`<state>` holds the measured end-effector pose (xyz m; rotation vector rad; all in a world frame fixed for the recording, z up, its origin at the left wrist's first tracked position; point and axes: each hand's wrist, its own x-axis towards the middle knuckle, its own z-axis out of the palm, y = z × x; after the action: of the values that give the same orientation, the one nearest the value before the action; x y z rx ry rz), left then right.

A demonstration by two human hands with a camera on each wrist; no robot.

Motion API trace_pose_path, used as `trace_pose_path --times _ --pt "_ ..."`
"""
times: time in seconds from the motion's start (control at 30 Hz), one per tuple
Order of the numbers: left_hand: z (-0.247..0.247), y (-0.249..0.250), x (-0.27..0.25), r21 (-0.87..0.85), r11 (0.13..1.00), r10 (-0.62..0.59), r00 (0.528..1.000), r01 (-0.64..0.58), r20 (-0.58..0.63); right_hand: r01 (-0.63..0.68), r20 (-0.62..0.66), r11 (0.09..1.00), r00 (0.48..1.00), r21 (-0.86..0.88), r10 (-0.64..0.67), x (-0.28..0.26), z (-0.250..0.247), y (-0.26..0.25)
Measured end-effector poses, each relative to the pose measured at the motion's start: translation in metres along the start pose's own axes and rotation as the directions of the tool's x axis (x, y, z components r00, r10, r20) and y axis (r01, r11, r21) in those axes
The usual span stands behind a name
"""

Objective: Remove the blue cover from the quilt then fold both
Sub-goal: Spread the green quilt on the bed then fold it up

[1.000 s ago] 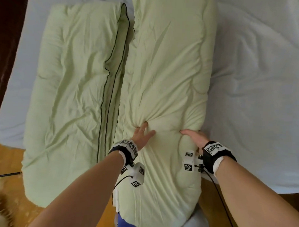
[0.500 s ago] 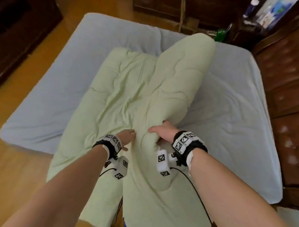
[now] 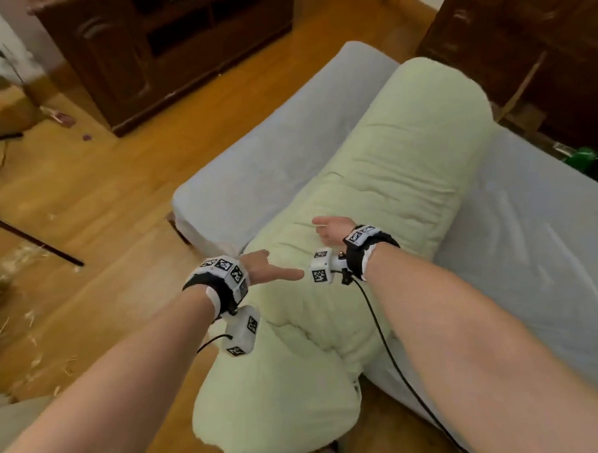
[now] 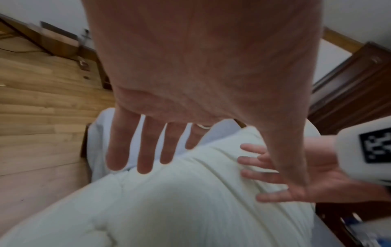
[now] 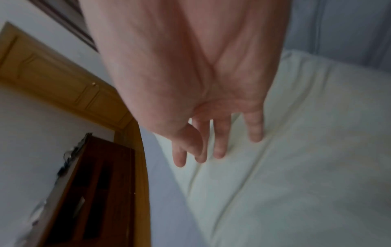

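Quilt (image 3: 388, 182) — pale green, folded lengthwise into a long puffy strip, near end overhanging the bed edge.

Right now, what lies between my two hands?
Only the pale green folded quilt: in the head view a bare strip of it separates the left hand from the right hand, both open.

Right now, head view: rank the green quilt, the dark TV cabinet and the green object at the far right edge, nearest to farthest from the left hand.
1. Green quilt: directly under the left hand, folded along the bed.
2. Dark TV cabinet: upper left, across the wooden floor.
3. Green object: far right edge, beyond the bed.
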<state>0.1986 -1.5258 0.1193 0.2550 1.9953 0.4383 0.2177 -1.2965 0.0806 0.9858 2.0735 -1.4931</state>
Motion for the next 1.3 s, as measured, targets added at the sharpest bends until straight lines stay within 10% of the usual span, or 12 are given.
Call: trace_pose_path --times 0.1,0.4,0.6,0.83,1.17,1.3 --pt "0.038 0.015 0.032 0.06 0.996 -0.066 0.998 0.065 0.0 -0.084 -0.078 0.978 0.994 -0.19 0.07 -0.022 -0.023 0.03" --pt "0.096 0.059 0.103 0.265 0.962 0.0 0.974 0.062 -0.225 -0.018 -0.101 0.995 0.995 0.099 0.028 0.0 -0.051 0.164" --pt "-0.006 0.096 0.115 0.394 0.913 0.061 0.918 0.107 -0.391 -0.01 -0.226 0.999 0.974 0.047 0.02 0.015 -0.061 0.139" --pt "-0.122 0.056 0.171 0.37 0.911 0.0 0.897 0.182 -0.442 0.072 -0.03 0.997 0.997 0.042 -0.071 0.072 -0.03 0.048" --pt "-0.17 -0.03 0.309 0.517 0.856 0.152 0.947 0.018 -0.283 -0.113 -0.012 0.985 0.994 -0.13 0.112 0.181 0.087 -0.012" --pt "-0.163 -0.004 0.291 0.776 0.488 0.578 0.814 -0.4 0.056 -0.135 -0.073 0.99 0.989 -0.052 0.131 0.176 0.096 -0.026"
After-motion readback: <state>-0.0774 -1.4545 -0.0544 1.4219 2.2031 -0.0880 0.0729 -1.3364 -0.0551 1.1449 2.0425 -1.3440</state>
